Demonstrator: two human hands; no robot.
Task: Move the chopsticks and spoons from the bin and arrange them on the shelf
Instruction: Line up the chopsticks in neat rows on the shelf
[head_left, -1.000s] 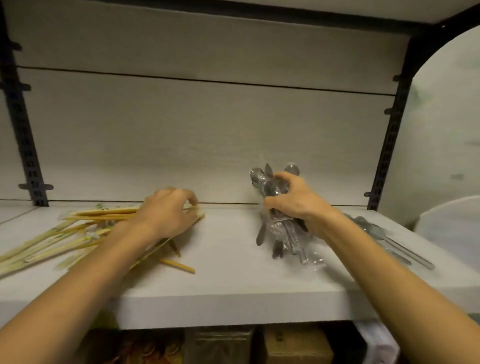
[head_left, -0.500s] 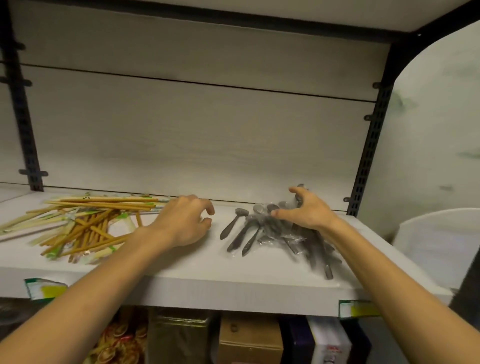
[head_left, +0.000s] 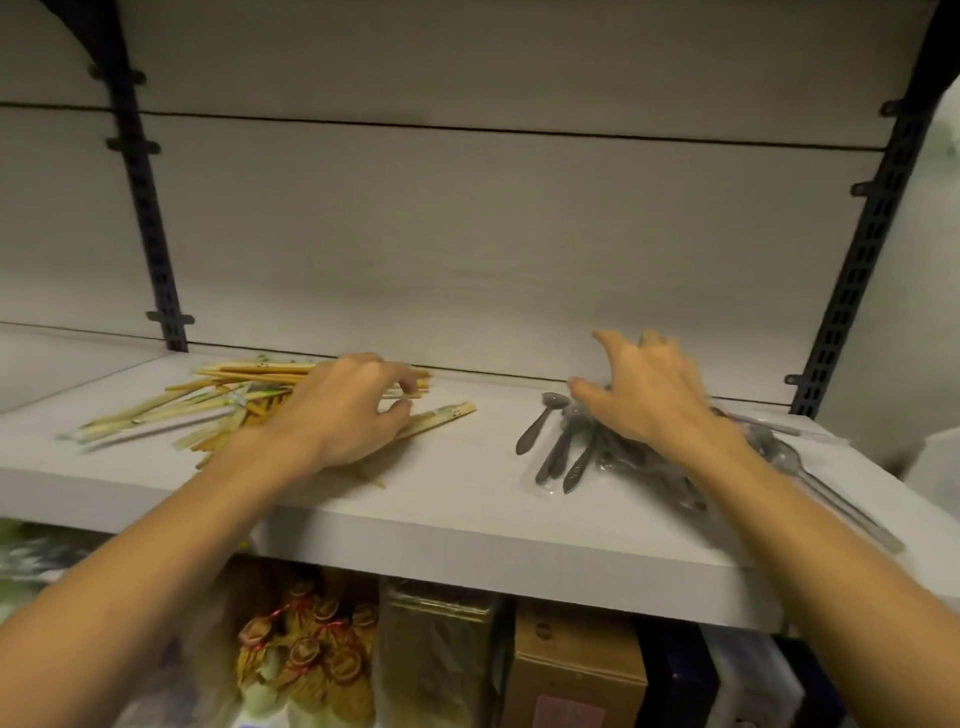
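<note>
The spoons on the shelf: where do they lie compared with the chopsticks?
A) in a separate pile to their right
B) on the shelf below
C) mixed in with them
A: the spoons lie in their own pile under the right hand, with bare shelf between them and the chopsticks.

A shop or stockroom, by the look of it — a white shelf (head_left: 467, 525) on slotted black metal uprights (head_left: 150, 228), with boxed goods (head_left: 574, 670) and packets of wrapped snacks (head_left: 311, 665) crowded on the level beneath — display racking, not home furniture.
</note>
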